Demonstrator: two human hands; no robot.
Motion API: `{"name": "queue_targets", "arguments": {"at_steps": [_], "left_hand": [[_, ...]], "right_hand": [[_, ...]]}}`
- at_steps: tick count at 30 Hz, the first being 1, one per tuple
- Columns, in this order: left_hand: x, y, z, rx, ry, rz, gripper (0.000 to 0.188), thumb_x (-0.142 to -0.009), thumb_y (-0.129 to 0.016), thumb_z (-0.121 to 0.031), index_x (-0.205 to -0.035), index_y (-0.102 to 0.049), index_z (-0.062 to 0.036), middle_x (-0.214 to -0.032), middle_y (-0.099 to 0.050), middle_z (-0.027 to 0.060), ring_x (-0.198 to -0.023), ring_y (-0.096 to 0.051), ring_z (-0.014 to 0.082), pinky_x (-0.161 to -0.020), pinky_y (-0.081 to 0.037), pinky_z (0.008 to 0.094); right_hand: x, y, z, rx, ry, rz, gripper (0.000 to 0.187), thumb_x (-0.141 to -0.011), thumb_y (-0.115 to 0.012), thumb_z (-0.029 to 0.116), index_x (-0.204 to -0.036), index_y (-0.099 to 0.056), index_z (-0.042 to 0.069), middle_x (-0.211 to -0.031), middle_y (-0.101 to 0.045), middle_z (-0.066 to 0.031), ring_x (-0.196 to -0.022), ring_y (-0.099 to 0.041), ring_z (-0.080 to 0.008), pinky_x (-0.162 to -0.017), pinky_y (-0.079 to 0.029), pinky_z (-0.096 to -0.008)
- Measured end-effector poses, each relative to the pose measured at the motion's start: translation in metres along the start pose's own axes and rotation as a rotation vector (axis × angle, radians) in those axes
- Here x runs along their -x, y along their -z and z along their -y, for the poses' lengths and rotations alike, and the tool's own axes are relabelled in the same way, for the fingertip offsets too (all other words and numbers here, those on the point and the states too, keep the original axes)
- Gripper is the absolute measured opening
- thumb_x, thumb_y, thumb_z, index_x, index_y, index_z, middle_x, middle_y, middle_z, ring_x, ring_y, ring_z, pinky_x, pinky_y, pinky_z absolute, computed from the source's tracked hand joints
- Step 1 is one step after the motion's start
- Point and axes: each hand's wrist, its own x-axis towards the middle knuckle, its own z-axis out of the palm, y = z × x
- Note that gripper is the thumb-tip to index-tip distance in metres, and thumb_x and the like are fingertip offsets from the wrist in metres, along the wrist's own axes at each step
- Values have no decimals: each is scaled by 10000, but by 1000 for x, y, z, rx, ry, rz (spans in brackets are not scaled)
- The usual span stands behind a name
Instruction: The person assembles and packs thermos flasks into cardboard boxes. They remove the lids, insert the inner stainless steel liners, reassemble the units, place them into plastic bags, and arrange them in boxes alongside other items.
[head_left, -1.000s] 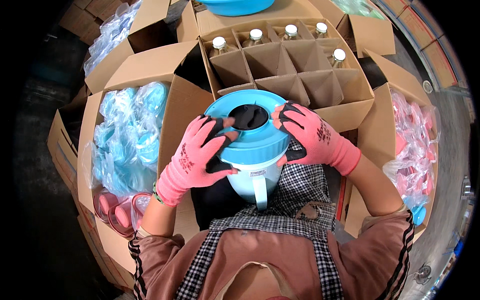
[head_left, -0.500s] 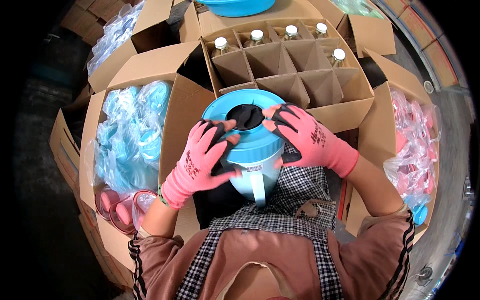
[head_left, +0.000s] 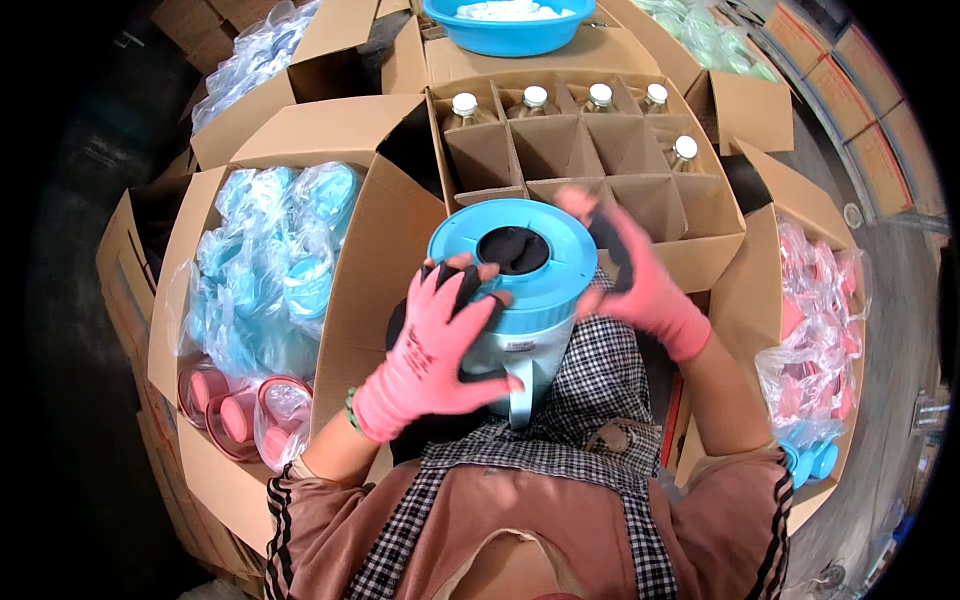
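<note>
The pitcher [head_left: 550,345], pale blue, stands roughly upright above the person's lap, its handle [head_left: 521,400] toward the body. The left hand [head_left: 430,345] grips it from the side: fingers over the edge of the blue lid [head_left: 565,240], thumb at the top of the handle. This hold appears chosen to steady body and lid together. The right hand [head_left: 640,285] is spread open on the opposite side, fingers raised; it is blurred, and whether its thumb touches the lid cannot be determined. A black insert [head_left: 512,250] sits at the lid's centre, facing up. A checked apron [head_left: 610,370] covers the lap.

Just beyond stands a divided carton [head_left: 690,255]. Its cardboard dividers [head_left: 545,150] presumably keep contents apart; white-capped bottles [head_left: 534,97] occupy cells at the far side and right.

The left carton [head_left: 380,240] contains bagged blue pieces [head_left: 310,285], with pink parts [head_left: 237,415] at its near end. The right carton [head_left: 750,270] contains bagged pink pieces [head_left: 805,310]. Such flanking placement seemingly keeps both within arm's reach.

Farther back, a blue basin [head_left: 500,38] holds white items. Grey floor [head_left: 895,270] shows at right, with stacked boxes [head_left: 870,165] behind.
</note>
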Motion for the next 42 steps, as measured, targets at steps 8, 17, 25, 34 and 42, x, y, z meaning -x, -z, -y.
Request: {"name": "queue_targets", "arguments": {"at_steps": [8, 17, 25, 34, 42], "left_hand": [[-6, -44, 100, 1160, 398, -350, 549, -868, -480, -398, -1187, -433, 45, -1152, -502, 158, -1086, -467, 217, -935, -351, 318], [-10, -49, 77, 1157, 505, -498, 448, -874, -475, -272, -1198, -424, 34, -1103, -508, 104, -1011, -476, 158, -910, -364, 296], [-9, -46, 24, 352, 424, -579, 391, -787, -517, -130, -1154, -481, -2, -1224, -415, 250, -1177, -384, 347, -970, -306, 391], [-7, -107, 121, 2626, 580, 123, 333, -864, -514, -342, -967, -578, -32, -874, -629, 65, -785, -599, 152, -745, -498, 302], [-6, -98, 96, 2132, 630, -65, 272, -899, -458, -309, -973, -589, -83, -924, -598, -25, -815, -544, 39, -737, -453, 212]], "right_hand": [[24, -67, -11, 355, -167, -236, 355, -911, -347, 252, -1179, -447, 43, -1189, -439, -104, -1071, -440, -193, -907, -353, -305], [1, -56, -17, -333, -308, -305, 439, -895, -434, 332, -1164, -431, -15, -1163, -453, -90, -1098, -405, -172, -916, -336, -292], [-5, -16, -87, -745, -278, -175, 369, -911, -386, 342, -1043, -516, 23, -990, -523, -88, -943, -472, -151, -839, -387, -291], [-13, -29, 35, 972, 93, 82, 341, -694, -611, 107, -1009, -514, 22, -997, -511, -155, -920, -471, -335, -818, -393, -399], [-69, -36, 53, 1209, 285, 1211, 137, -726, -558, 106, -858, -532, 82, -941, -536, -78, -896, -504, -258, -730, -429, -354]]}}
